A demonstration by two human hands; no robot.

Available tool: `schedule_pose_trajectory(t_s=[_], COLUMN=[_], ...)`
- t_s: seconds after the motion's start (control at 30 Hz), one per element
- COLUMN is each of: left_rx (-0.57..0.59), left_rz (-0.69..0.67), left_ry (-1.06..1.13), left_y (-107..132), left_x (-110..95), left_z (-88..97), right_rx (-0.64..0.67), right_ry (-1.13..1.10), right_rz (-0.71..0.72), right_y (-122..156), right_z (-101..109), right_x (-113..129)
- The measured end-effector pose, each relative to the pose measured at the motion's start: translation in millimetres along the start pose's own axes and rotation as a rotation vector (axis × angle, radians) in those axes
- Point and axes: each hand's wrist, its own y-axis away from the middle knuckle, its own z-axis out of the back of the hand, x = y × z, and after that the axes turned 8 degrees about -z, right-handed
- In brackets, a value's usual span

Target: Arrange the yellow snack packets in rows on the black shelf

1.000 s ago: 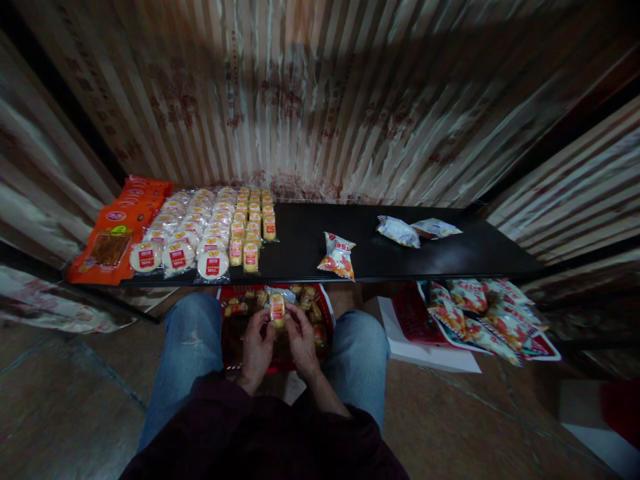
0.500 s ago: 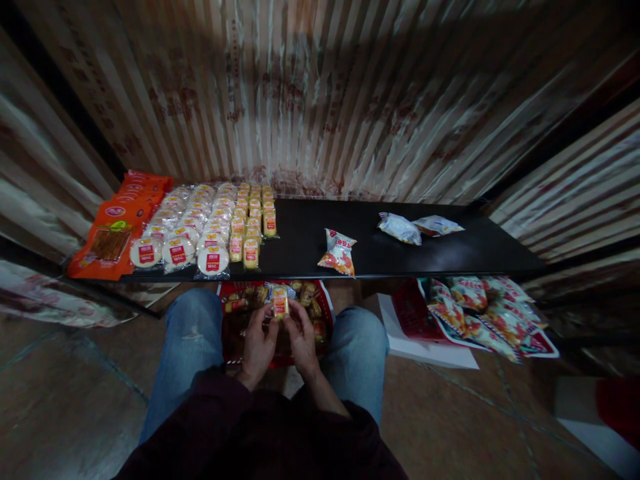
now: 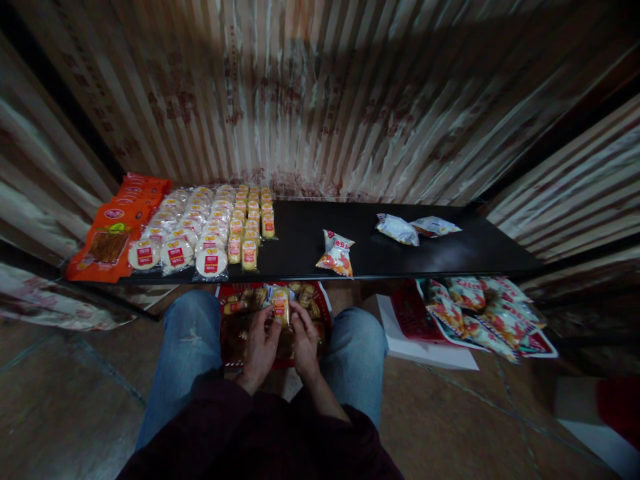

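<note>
My left hand (image 3: 260, 347) and my right hand (image 3: 303, 339) meet over a red basket (image 3: 326, 303) on the floor between my knees. Both pinch one small yellow snack packet (image 3: 281, 305) with a red label, held just above the basket. The basket holds several more packets of the same kind. On the black shelf (image 3: 400, 257) ahead, at its left, lie rows of the same yellow packets (image 3: 249, 227), beside round wrapped cakes (image 3: 177, 230) and orange packs (image 3: 117, 227).
A red-and-white snack bag (image 3: 337, 254) stands mid-shelf, with two pale bags (image 3: 415, 229) further right. A white box with several red-and-white bags (image 3: 475, 313) sits on the floor at right. A striped curtain (image 3: 320, 100) backs the shelf.
Both hands have kept hold of the yellow packet and shifted it slightly to the right over the basket. The view has barely moved.
</note>
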Motion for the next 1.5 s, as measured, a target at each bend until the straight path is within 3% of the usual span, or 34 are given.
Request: schedule_pose_trajectory(t_s=[0.23,0.4,0.6,0.87,1.13,1.23,1.4,1.5], left_rx=[0.034,0.047,0.043,-0.001,-0.076,-0.070,0.020,0.053], left_rz=[0.055,0.078,0.099,0.245,0.408,0.446,0.631,0.642], left_ry=[0.023,0.046,0.068,0.278,0.407,0.539,0.796,0.854], left_y=[0,-1,-3,-4,-2,-3,-8,-10], left_x=[-4,-4,-4,-1,16,10,-7,-10], left_z=[-2.3,-2.5,-2.9,-3.5,-6.4,-8.4,-5.5,-1.7], right_rx=[-0.003,-0.087,-0.045,-0.013,-0.008,-0.009,-0.016,-0.016], right_ry=[0.062,0.136,0.163,0.155,0.177,0.149,0.092,0.055], right_rz=[0.082,0.135,0.135,0.170,0.153,0.117,0.081,0.078], right_y=[3,3,4,5,8,10,12,13], right_z=[-3,-6,-2,-1,1,0,-3,-4], right_x=[3,0,-1,2,3,4,10,14])
